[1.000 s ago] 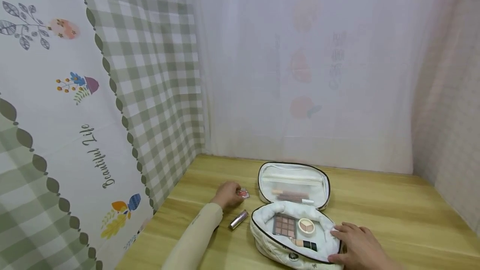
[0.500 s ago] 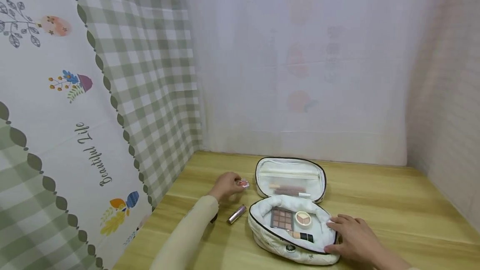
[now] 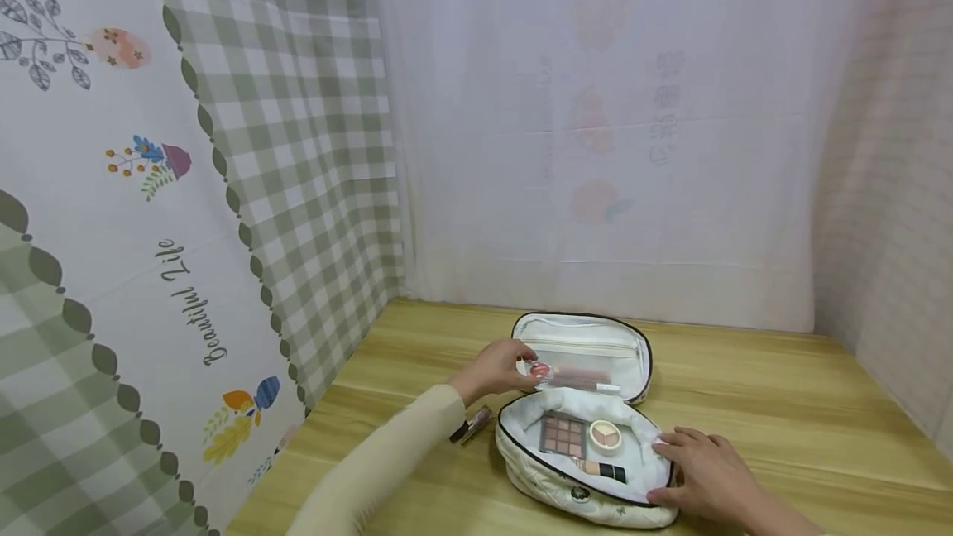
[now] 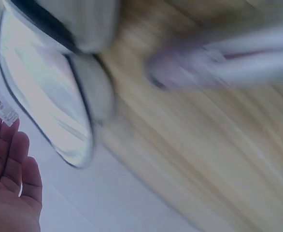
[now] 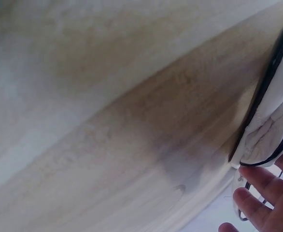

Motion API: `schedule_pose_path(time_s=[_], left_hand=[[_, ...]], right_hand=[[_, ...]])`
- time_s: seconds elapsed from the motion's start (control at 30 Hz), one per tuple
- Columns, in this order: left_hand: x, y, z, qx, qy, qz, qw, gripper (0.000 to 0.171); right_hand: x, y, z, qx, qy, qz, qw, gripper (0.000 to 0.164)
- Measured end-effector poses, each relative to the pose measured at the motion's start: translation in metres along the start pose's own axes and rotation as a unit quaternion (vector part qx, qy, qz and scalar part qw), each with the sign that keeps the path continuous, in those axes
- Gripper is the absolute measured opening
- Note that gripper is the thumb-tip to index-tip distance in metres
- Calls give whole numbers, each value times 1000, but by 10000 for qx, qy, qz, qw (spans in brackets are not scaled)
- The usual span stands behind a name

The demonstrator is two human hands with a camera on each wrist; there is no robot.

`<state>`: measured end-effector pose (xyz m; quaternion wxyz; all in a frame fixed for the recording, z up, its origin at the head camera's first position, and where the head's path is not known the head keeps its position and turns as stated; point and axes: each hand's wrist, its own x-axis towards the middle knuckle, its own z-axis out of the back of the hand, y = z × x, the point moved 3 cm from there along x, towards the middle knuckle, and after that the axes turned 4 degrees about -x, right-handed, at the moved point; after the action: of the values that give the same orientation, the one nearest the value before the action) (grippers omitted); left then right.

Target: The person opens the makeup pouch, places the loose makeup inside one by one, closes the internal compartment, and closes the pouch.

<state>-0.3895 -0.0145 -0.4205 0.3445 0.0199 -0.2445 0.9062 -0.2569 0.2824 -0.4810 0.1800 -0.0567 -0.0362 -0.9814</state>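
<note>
My left hand [image 3: 497,369] pinches a small clear plastic item with a red part [image 3: 539,370] at its fingertips, in front of the raised lid of the cream quilted makeup bag [image 3: 539,482]. A clear edge of this item [image 4: 8,115] shows in the left wrist view. My right hand [image 3: 703,470] rests on the bag's right rim, its fingers and thumb spread along the edge. Inside the bag lie an eyeshadow palette [image 3: 563,435], a round three-colour compact [image 3: 605,436] and a black-capped tube [image 3: 601,469]. Slim tubes [image 3: 584,379] sit behind the lid's mesh pocket.
A shiny lipstick-like tube [image 3: 477,426] lies on the wooden table [image 3: 774,404] left of the bag, partly behind the left forearm. Checked cloth [image 3: 313,147] hangs at the left and a pale curtain [image 3: 484,147] at the back.
My left hand has lifted the small clear item off the table and carried it right, to the front of the open lid. The right hand stays on the bag's rim.
</note>
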Motion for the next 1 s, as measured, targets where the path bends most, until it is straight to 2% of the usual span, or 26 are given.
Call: schedule_pose_path(time_s=[0.1, 0.23, 0.4, 0.47, 0.63, 0.8, 0.93, 1.0], left_hand=[[5, -20, -5, 108, 191, -265, 9994, 38], [11, -39, -10, 164, 347, -563, 9977, 37], [13, -54, -17, 15, 557, -610, 9966, 35], [13, -58, -20, 47, 617, -613, 9962, 35], [15, -70, -30, 481, 694, -848, 9928, 36], [15, -88, -46, 1203, 888, -1170, 9818, 35], [17, -104, -64, 1981, 1009, -1416, 9646, 37], [19, -111, -73, 2214, 1102, -1436, 9582, 38]], right_hand=[[-1, 0, 2, -65, -23, 27, 10000, 84], [0, 1, 8, -228, -41, 13, 9997, 87], [4, 3, 16, -293, 197, -152, 9993, 86], [5, 4, 18, -318, 142, -125, 9993, 86], [4, 7, 21, -414, -198, -54, 9989, 83], [2, 7, 23, -412, -419, -31, 9983, 85], [1, 7, 23, -395, -373, -38, 9985, 86], [1, 6, 22, -390, -361, -40, 9986, 86]])
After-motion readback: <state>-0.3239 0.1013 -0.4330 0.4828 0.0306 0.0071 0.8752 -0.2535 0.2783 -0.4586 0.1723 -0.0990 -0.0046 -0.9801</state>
